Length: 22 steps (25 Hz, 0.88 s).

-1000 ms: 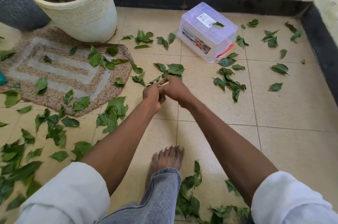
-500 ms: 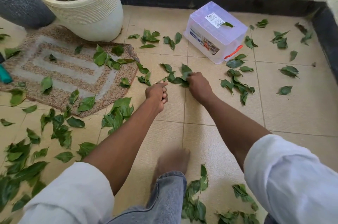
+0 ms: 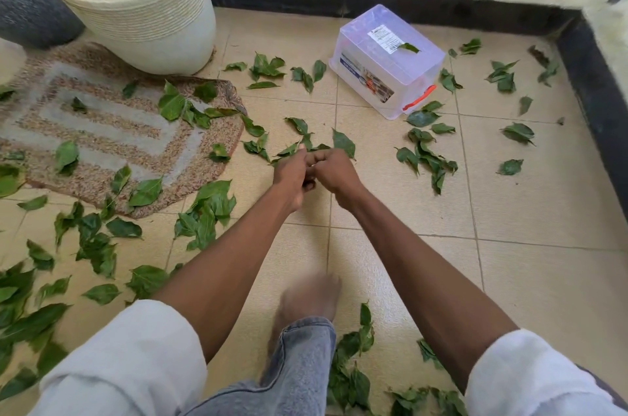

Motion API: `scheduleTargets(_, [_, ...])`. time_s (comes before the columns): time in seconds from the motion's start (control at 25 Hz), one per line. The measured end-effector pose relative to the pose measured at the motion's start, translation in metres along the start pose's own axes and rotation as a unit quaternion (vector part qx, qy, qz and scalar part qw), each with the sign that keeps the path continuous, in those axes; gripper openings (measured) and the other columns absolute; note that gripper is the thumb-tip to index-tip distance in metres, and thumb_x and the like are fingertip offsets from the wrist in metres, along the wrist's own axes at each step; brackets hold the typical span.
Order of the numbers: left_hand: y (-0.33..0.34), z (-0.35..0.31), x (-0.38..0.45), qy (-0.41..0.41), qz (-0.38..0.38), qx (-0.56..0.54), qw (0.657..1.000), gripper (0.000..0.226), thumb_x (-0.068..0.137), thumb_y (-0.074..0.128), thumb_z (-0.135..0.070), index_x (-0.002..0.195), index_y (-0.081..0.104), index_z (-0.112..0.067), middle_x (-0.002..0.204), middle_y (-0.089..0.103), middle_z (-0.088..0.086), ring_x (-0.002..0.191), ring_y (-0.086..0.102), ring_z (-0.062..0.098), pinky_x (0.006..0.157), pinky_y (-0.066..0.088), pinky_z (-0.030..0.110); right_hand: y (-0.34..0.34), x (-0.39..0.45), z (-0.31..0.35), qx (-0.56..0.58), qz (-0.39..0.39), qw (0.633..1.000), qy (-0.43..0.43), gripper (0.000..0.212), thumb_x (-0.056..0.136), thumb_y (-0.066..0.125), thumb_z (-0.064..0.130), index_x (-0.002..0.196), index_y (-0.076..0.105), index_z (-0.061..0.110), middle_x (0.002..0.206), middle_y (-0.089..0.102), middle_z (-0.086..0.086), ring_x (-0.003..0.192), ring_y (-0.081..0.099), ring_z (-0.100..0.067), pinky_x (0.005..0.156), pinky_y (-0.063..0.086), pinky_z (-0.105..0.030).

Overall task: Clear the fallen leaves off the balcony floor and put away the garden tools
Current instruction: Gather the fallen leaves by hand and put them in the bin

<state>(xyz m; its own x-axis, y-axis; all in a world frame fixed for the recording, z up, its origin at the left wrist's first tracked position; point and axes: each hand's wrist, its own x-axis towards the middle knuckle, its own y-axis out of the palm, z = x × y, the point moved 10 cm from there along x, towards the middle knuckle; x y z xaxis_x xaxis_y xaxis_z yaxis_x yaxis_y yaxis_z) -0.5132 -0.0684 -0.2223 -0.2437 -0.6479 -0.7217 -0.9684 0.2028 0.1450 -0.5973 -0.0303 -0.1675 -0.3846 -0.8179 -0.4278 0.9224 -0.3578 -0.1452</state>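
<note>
Head view shows both hands meeting at the centre of the frame, just above the tile floor [image 3: 530, 279]. The left hand [image 3: 292, 174] and right hand [image 3: 334, 171] touch, fingers curled; a leaf [image 3: 344, 143] pokes out beyond the right knuckles and another [image 3: 289, 150] beside the left thumb, so each seems to pinch leaves, though what sits inside the fists is hidden. Loose green leaves [image 3: 204, 215] lie scattered over the tiles and the woven mat [image 3: 102, 130] at left, with a denser drift in the lower left corner. A clear plastic box [image 3: 384, 58] stands in the upper middle, one leaf on its lid; a cream plant pot [image 3: 149, 24] stands upper left. No garden tools are visible. Leaves like these are light, thin and limp; they likely tear or slip free singly, so bunching several and gripping the stack looks best. Half a second ago the hands were apart, the right one pressed flat on the leaf cluster; now they are joined and lifted.
</note>
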Motion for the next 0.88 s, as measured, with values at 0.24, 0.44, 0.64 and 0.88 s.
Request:
scheduleTargets(0.24, [-0.029,-0.004,0.004,0.003,-0.050,-0.055,0.997,0.016,0.097,0.050,-0.004,0.105,0.064,0.001,0.061,0.042,0.000,0.038,0.031,0.007,0.033,0.020,0.019,-0.073,0.056,-0.009,-0.364,-0.138,0.921,-0.029,0.030,0.091,0.058,0.013,0.120,0.062,0.003,0.119,0.059,-0.018,0.108,0.054,-0.032,0.090,0.045,-0.039])
scheduleTargets(0.44, [-0.022,-0.010,-0.003,0.022,-0.008,0.028,0.999,0.056,0.091,0.053,-0.060,0.095,0.070,-0.006,0.051,0.031,-0.007,0.041,0.022,0.007,0.036,0.018,0.020,-0.075,0.049,-0.038,-0.464,-0.157,0.865,-0.108,0.029,0.093,0.048,0.004,0.110,0.071,0.006,0.107,0.055,-0.014,0.102,0.048,-0.031,0.086,0.045,-0.041])
scheduleTargets(0.64, [-0.008,-0.004,-0.010,0.005,0.012,0.095,0.995,0.068,0.078,0.056,-0.075,0.090,0.069,-0.010,0.051,0.033,-0.007,0.040,0.023,0.007,0.037,0.020,0.020,-0.052,0.020,-0.031,0.003,-0.168,0.986,-0.013,0.004,0.079,0.072,0.003,0.082,0.073,0.005,0.076,0.068,-0.003,0.069,0.061,-0.012,0.063,0.048,-0.025])
scheduleTargets(0.88, [-0.041,-0.006,0.001,0.013,-0.078,0.011,0.997,0.030,0.102,0.047,-0.022,0.084,0.064,-0.005,0.059,0.043,0.000,0.039,0.033,0.008,0.036,0.025,0.020,-0.019,0.038,-0.020,-0.021,-0.022,0.999,0.035,0.021,0.083,0.068,0.011,0.102,0.072,0.001,0.100,0.071,-0.011,0.092,0.063,-0.020,0.079,0.050,-0.034])
